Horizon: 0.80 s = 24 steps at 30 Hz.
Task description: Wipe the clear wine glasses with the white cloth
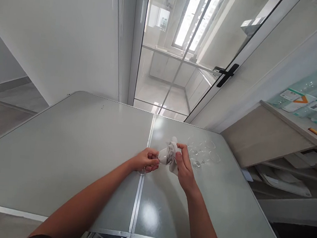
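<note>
Held a clear glass (163,155) by its lower part in the left hand (146,159), fingers closed around it, just above the middle seam of the desk (74,144). Pressed a grey-white cloth (172,153) against the bowl of this glass with the right hand (184,168), thumb and fingers pinched on the fabric. Had both hands close together, joined through glass and cloth. Found several other clear glasses (203,153) on the desk just beside the right hand; could not tell whether wet, dry or already wiped. Judged as somewhere in the middle of the wiping: one glass in hand with the cloth on it, the group beside it untouched at this instant. Saw also bottles (312,94) on a shelf (287,120) at the far right, well apart.
</note>
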Available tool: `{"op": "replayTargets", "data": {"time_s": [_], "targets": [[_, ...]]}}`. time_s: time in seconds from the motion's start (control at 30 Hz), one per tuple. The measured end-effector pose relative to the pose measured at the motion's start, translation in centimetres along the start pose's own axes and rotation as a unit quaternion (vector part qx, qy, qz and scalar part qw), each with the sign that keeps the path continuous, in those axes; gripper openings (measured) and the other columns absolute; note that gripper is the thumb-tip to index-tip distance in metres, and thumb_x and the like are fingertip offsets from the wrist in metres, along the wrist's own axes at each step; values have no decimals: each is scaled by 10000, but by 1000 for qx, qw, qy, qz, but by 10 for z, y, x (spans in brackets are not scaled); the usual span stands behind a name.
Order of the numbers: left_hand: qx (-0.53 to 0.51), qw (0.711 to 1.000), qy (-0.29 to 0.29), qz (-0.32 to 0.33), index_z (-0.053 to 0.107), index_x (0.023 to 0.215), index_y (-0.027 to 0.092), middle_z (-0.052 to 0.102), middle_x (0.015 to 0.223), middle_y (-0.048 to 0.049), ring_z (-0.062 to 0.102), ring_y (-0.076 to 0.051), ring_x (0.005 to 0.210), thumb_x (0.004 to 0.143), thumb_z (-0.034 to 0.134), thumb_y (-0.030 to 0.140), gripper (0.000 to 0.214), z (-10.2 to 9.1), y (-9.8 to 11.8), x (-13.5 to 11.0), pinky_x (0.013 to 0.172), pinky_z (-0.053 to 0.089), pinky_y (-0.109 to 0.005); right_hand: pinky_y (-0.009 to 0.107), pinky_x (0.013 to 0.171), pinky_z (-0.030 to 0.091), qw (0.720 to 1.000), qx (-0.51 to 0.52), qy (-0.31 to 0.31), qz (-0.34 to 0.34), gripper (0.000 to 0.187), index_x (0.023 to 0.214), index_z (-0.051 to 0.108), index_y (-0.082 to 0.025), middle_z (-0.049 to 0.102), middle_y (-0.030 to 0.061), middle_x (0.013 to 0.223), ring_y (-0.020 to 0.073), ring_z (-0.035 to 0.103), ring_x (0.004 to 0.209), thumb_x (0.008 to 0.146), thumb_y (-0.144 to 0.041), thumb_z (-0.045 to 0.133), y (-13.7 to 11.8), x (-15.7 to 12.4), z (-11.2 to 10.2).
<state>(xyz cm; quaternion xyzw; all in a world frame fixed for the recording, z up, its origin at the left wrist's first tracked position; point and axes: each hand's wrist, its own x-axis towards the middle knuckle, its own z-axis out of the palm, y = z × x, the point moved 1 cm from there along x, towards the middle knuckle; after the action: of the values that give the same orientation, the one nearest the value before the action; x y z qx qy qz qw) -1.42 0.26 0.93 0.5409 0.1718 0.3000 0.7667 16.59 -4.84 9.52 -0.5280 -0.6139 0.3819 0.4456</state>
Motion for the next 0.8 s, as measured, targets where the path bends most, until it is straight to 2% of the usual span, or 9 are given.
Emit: {"op": "replayTargets", "data": {"time_s": [0.13, 0.2, 0.27, 0.33, 0.43, 0.5, 0.57, 0.7, 0.8], "targets": [[180, 975, 109, 67, 692, 1140, 114, 461, 601, 64, 390, -53, 497, 751, 833, 424, 517, 14, 0, 2, 468, 312, -178, 300, 724, 427, 995, -75, 22, 60, 387, 1008, 505, -250, 540, -7, 808, 188, 527, 758, 1015, -605, 350, -1, 7, -6], [193, 969, 130, 88, 681, 1193, 128, 465, 615, 64, 403, -53, 512, 768, 824, 408, 528, 17, -2, 3, 481, 321, -172, 300, 722, 416, 994, -98, 21, 41, 373, 1030, 504, -246, 541, -9, 801, 189, 523, 756, 1021, -588, 356, -2, 8, -4], [129, 983, 108, 79, 681, 1128, 110, 515, 610, 48, 433, -54, 460, 800, 788, 455, 488, 14, -4, 4, 446, 346, -176, 289, 700, 404, 996, -84, -1, 1, 345, 1045, 505, -244, 535, -16, 789, 177, 504, 731, 1026, -563, 376, -3, 9, 0], [32, 997, 50, 53, 667, 978, 97, 565, 590, 18, 446, -62, 381, 813, 751, 536, 476, 8, -7, 4, 383, 359, -188, 272, 648, 386, 999, -28, -32, -32, 333, 1017, 511, -241, 503, -26, 757, 158, 462, 675, 1028, -550, 388, -3, 10, 6], [-80, 996, -36, 6, 624, 879, 109, 588, 567, -3, 429, -68, 313, 785, 752, 599, 515, -1, -6, 2, 319, 371, -197, 258, 540, 317, 992, 92, -50, -67, 366, 926, 520, -234, 411, -39, 687, 137, 361, 577, 1015, -570, 407, 6, 16, 10], [-118, 991, -61, -23, 614, 878, 118, 579, 556, 6, 402, -57, 299, 770, 768, 597, 515, -5, -4, 0, 304, 374, -191, 260, 507, 284, 985, 143, -38, -88, 403, 877, 522, -232, 383, -39, 670, 134, 325, 552, 996, -603, 420, 19, 23, 10], [-129, 989, -52, -41, 605, 856, 126, 574, 554, 11, 370, -42, 300, 781, 758, 596, 501, -5, -3, 0, 302, 360, -179, 265, 502, 283, 984, 142, -31, -104, 424, 873, 533, -230, 399, -32, 677, 136, 329, 550, 989, -621, 416, 32, 30, 8], [-35, 997, 71, -13, 674, 974, 103, 586, 576, 10, 379, -46, 336, 821, 723, 586, 509, 0, -6, 4, 340, 339, -188, 273, 556, 340, 989, 17, -32, -142, 351, 995, 564, -223, 476, -26, 697, 146, 410, 590, 987, -566, 487, 49, 37, 6], [146, 960, 225, 76, 699, 1209, 108, 588, 583, 28, 444, -70, 423, 751, 816, 509, 620, 1, -11, 5, 445, 367, -205, 274, 603, 368, 991, -27, -12, -129, 318, 1076, 543, -226, 504, -33, 716, 149, 446, 619, 1008, -527, 469, 53, 37, 11]]}}
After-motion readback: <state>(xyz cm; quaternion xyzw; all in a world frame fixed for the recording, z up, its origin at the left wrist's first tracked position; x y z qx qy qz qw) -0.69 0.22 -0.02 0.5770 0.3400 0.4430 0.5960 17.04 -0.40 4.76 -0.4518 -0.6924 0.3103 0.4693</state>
